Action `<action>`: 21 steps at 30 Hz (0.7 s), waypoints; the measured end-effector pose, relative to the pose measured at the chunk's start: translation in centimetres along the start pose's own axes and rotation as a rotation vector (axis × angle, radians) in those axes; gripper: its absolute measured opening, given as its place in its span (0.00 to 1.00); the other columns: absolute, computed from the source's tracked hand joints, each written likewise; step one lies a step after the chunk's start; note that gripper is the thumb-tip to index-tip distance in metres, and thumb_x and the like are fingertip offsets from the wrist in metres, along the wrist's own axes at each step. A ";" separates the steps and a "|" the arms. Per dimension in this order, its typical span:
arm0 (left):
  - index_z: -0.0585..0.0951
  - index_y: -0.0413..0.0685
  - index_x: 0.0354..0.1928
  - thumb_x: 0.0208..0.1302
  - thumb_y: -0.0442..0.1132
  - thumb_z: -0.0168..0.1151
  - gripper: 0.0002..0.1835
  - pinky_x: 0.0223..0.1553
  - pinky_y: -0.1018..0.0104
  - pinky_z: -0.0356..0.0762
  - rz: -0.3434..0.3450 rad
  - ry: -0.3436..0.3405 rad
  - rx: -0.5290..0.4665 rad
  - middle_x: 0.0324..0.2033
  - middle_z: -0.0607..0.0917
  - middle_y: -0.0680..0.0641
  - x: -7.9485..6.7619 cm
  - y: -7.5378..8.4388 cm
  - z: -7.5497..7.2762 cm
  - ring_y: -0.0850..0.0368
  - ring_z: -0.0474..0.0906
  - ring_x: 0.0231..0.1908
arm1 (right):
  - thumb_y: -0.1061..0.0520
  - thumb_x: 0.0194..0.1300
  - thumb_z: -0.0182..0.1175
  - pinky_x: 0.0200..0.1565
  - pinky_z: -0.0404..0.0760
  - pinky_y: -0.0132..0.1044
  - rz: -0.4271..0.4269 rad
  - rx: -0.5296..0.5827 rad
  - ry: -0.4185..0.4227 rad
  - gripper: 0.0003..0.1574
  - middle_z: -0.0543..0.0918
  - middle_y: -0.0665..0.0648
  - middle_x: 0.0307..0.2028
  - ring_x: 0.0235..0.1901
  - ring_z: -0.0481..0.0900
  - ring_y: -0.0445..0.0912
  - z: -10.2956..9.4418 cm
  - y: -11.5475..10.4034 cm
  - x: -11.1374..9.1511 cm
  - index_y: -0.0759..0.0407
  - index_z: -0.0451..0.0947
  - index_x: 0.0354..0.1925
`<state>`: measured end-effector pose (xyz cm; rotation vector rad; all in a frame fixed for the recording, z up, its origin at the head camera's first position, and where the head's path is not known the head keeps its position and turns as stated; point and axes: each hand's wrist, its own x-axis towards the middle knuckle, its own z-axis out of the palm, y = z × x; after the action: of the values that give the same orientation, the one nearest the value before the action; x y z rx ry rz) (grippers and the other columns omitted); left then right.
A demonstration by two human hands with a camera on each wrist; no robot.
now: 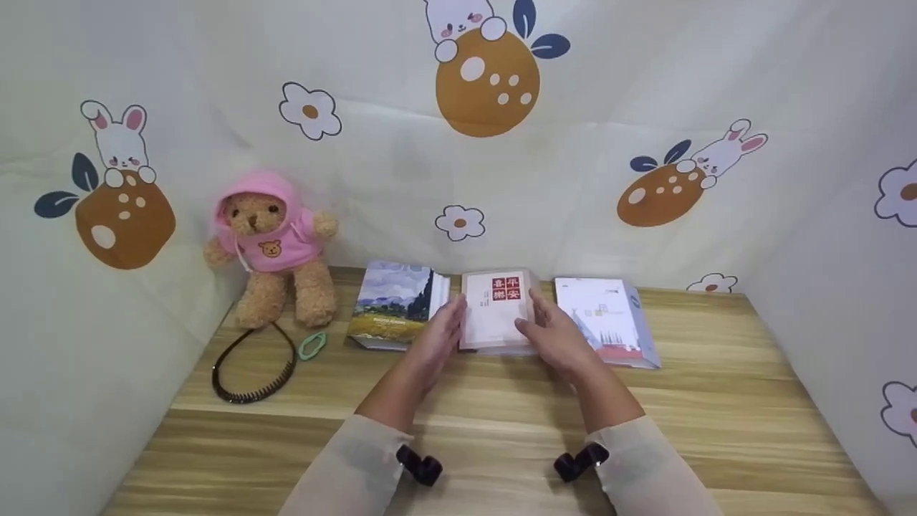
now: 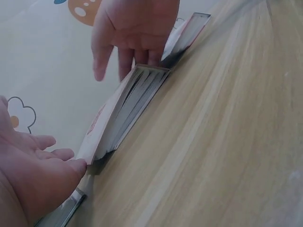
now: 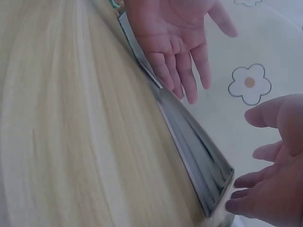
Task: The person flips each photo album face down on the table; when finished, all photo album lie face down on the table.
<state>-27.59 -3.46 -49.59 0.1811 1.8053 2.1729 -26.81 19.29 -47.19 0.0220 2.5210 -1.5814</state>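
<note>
Between my two hands a pale, thick album with a red block of characters on its cover lies flat on the table. My left hand is at its left side, fingers mostly straight, next to the edge. On the other side my right hand has its fingers extended along the right edge, its thumb over the cover's lower right corner. The left wrist view shows the album's page edges between the hands. Whether the fingertips press on it is hard to tell.
An album with a painted landscape lies to the left, and a white illustrated album to the right. Farther left are a teddy bear in a pink hoodie, a dark headband and a green hair tie. A printed cloth hangs behind.
</note>
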 end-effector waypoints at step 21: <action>0.66 0.49 0.82 0.78 0.45 0.58 0.33 0.82 0.49 0.66 0.108 0.546 0.330 0.79 0.72 0.45 -2.4 3.7 -10.4 0.44 0.67 0.79 | 0.54 0.76 0.63 0.81 0.67 0.53 -0.281 0.098 -0.160 0.43 0.68 0.64 0.80 0.81 0.65 0.57 9.3 -4.5 1.5 0.59 0.61 0.82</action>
<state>-28.88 -14.52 -47.77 -0.2798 2.5001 2.1158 -27.54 8.88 -47.31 -0.4470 2.4031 -1.7273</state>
